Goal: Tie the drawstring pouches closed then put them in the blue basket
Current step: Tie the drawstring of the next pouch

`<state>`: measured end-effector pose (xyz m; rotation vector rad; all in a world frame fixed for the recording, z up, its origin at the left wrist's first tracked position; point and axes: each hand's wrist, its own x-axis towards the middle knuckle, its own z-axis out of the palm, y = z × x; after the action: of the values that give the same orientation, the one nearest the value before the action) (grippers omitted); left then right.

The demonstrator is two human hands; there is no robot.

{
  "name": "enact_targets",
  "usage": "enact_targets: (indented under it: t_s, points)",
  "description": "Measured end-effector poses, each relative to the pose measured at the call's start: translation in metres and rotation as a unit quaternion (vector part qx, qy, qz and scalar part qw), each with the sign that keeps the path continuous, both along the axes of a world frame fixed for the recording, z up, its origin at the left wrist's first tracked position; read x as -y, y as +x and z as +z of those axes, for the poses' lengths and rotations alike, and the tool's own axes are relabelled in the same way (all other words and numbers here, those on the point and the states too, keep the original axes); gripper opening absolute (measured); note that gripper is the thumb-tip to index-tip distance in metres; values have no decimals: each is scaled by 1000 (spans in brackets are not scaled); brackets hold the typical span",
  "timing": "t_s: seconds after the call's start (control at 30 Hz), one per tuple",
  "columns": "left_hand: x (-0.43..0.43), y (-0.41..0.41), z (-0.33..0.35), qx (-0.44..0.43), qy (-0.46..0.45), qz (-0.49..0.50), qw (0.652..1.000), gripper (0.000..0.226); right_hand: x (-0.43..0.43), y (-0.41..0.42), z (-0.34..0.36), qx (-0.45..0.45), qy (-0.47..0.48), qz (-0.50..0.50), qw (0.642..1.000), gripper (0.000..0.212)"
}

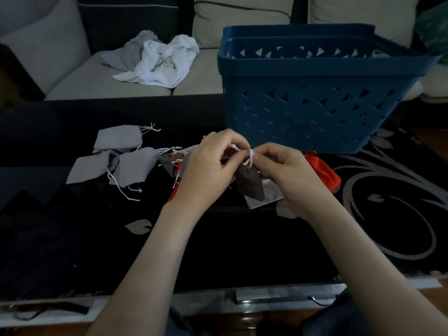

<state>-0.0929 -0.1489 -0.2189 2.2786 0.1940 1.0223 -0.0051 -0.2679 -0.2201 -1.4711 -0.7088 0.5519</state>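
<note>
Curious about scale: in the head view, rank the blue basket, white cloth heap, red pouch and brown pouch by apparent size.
1. blue basket
2. white cloth heap, though it lies farther away
3. red pouch and brown pouch: alike, both partly hidden

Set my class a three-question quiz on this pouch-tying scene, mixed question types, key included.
1. True or false: the brown pouch already lies in the blue basket.
2. The pouch's white cord is pinched by: A one hand; B both hands; C neither.
3. Fill in: the red pouch lies beside the ____ hand.
Key: 1 false; 2 B, the left hand and the right hand; 3 right.
</note>
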Motion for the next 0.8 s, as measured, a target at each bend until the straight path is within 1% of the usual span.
enact_targets:
  t_s: [0.1,0.23,0.27,0.33,0.4,0.6,0.7,0.8]
  points:
    - [2,0,0,-3,-30,-4,1000,5,-1,0,-1,-16,0,-19,1000,12]
    - [5,2,-1,-2,3,2,1000,6,1,3,1,-81,34,-4,996,12]
    - [4,3,-2,-5,15,6,1000,7,1,3,2,-85,39,6,996,10]
    - [3,3,-3,-9,29,15,999,7,2,4,2,-66,34,17,997,7]
    - [4,3,-2,-15,34,19,999,7,3,4,2,-48,26,18,998,9]
    - [4,2,-2,-30,41,-2,999,7,3,1,2,7,1,-11,1000,12]
    - [1,3,-2,-27,20,-29,999,7,3,2,1,27,-11,-18,999,14]
    - [3,4,-1,-29,-31,-49,998,7,3,4,1,33,-7,-52,998,21]
